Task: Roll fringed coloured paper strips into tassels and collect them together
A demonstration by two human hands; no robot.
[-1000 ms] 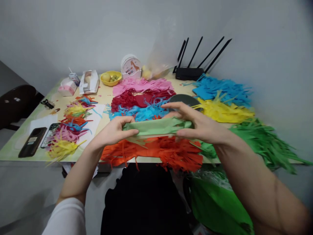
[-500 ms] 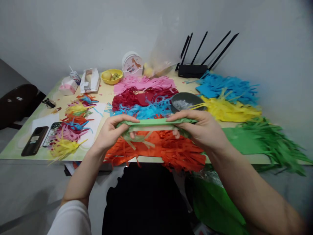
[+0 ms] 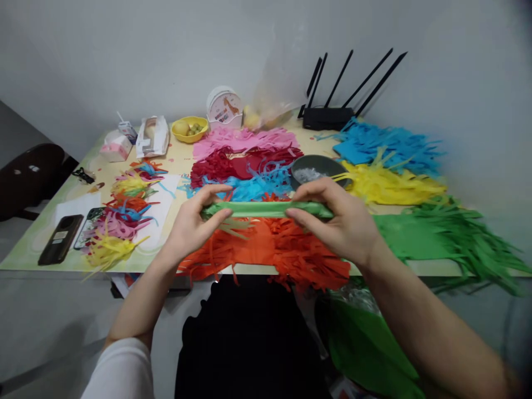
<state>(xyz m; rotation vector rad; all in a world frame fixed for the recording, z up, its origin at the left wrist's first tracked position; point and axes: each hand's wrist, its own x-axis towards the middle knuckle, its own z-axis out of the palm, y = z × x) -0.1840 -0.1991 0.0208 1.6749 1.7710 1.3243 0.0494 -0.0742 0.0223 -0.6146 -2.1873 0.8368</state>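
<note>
A folded strip of light green fringed paper (image 3: 257, 209) is stretched level between my two hands above the table's near edge. My left hand (image 3: 192, 226) pinches its left end between thumb and fingers. My right hand (image 3: 337, 220) grips its right end, fingers closed round it. A few pale green fringes hang under the strip. Right below lies a pile of orange fringed paper (image 3: 270, 250), partly hanging over the table edge.
Piles of fringed paper cover the table: pink (image 3: 243, 138), dark red (image 3: 233, 164), blue (image 3: 386, 145), yellow (image 3: 386, 185), green (image 3: 449, 235). A dark bowl (image 3: 318, 168), a black router (image 3: 328, 117), two phones (image 3: 58, 239), a yellow bowl (image 3: 189, 130) and small mixed paper tufts (image 3: 124, 210) also sit there.
Both hands have folded the green paper from a wider band into a narrow strip and raised it a little. The view has shifted slightly.
</note>
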